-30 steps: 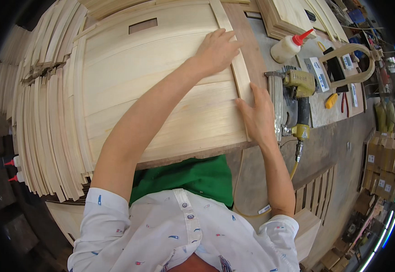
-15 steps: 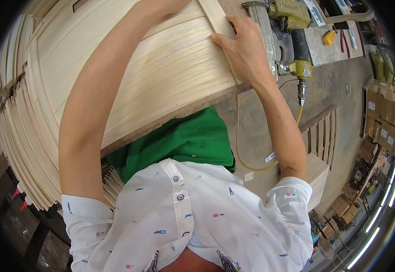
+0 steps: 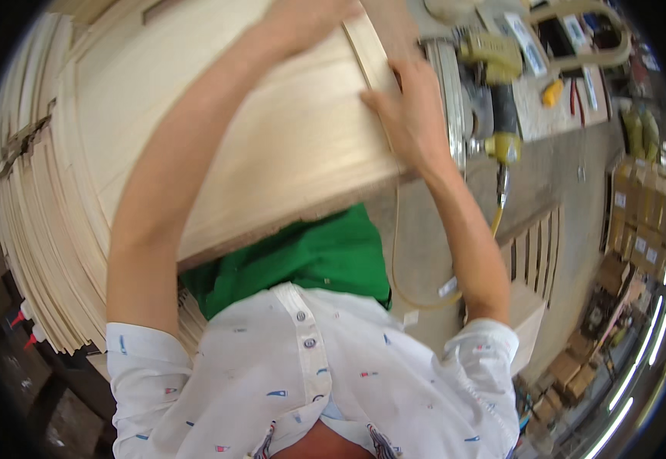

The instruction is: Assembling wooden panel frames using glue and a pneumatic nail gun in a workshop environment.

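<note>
Blurred near the upper edge, the left hand (image 3: 311, 21) is over the wooden panel (image 3: 294, 145); whether its fingers are together or apart, I cannot tell. To its right, the right hand (image 3: 415, 115) holds the pale strip (image 3: 369, 55) at the panel's right edge, thumb across to the inner side, fingers along the outer. Stacked slats (image 3: 51, 229) line the far left; next comes the panel, flat before the person, its near edge by the green cloth (image 3: 294, 264). Just beyond the right hand lies an olive tool (image 3: 499, 70) with a yellow hose (image 3: 497, 218), then a yellow cutter (image 3: 552, 92), then cardboard boxes (image 3: 643, 203)
</note>
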A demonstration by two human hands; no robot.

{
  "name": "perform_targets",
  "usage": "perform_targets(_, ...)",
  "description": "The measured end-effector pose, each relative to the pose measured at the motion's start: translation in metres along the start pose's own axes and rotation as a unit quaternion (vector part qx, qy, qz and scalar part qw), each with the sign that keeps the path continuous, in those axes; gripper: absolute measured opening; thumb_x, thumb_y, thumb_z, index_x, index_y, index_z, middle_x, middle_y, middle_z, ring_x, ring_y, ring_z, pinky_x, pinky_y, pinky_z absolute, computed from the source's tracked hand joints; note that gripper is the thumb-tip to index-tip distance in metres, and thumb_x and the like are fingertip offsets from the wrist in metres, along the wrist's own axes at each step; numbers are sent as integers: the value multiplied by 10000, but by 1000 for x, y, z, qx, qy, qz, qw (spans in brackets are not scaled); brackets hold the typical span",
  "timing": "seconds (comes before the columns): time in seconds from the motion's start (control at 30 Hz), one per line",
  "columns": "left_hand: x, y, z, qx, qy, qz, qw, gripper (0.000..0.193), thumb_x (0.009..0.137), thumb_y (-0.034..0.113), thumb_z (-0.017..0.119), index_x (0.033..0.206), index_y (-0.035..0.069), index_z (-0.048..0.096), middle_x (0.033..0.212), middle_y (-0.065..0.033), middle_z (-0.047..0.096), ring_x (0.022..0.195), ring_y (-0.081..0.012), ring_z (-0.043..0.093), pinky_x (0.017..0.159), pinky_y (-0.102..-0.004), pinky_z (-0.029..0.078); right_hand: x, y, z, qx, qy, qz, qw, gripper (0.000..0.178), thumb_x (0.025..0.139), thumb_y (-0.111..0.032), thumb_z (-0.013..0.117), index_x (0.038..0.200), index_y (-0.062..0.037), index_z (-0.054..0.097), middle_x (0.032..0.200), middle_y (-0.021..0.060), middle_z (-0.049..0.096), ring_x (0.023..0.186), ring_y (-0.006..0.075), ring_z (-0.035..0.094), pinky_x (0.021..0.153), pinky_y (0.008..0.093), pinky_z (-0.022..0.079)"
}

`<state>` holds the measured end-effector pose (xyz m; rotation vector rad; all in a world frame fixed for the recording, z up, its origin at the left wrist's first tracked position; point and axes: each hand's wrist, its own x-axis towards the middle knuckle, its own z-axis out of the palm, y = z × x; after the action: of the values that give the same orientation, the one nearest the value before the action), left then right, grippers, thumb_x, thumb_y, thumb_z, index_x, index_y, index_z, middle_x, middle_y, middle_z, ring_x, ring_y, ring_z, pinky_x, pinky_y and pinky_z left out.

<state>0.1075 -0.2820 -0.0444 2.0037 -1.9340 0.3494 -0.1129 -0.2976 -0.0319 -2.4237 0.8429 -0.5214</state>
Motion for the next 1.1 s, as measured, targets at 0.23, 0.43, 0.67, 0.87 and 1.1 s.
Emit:
perform_targets(0.23, -17, 4, 13, 11, 6, -71, 997, 434, 996, 456, 386, 1319, 214, 546, 1460, -129, 436, 1382, -330, 346, 1114, -515, 273, 3, 44, -69, 41, 133, 25, 990, 398, 826, -175, 743, 1147, 18, 605, 976, 124, 635, 835, 203, 603, 756, 310, 500)
perform_targets(0.43, -21, 7, 13, -22, 24, -101, 994, 400, 996, 439, 408, 1298, 223, 558, 1468, -115, 430, 1396, -312, 327, 1140, -500, 241, 3, 94, -124, -154, 43, 206, 965, 408, 838, -241, 711, 1075, 80, 626, 813, 137, 657, 739, 237, 634, 719, 343, 500)
perform_targets(0.67, -18, 8, 16, -61, 64, -86, 992, 369, 976, 383, 470, 1247, 170, 602, 1413, -143, 479, 1358, -317, 380, 1123, -485, 276, 20, 100, -132, 263, -47, 346, 899, 294, 817, -188, 719, 974, 19, 580, 756, 89, 620, 624, 170, 621, 584, 290, 525)
perform_targets(0.87, -19, 8, 18, -84, 114, -91, 986, 335, 945, 349, 532, 1191, 149, 640, 1362, -164, 525, 1320, -331, 431, 1090, -470, 326, 54, 29, -136, 268, -79, 317, 906, 220, 804, -144, 684, 913, -5, 554, 712, 67, 586, 472, 144, 551, 438, 281, 460)
perform_targets(1.1, -18, 7, 12, -94, 117, -100, 984, 315, 927, 340, 551, 1148, 149, 668, 1355, -159, 537, 1311, -323, 446, 1080, -469, 338, 153, -39, -122, 131, -122, 100, 979, 224, 803, -206, 649, 863, 7, 619, 614, 53, 586, 493, 119, 548, 479, 265, 425)
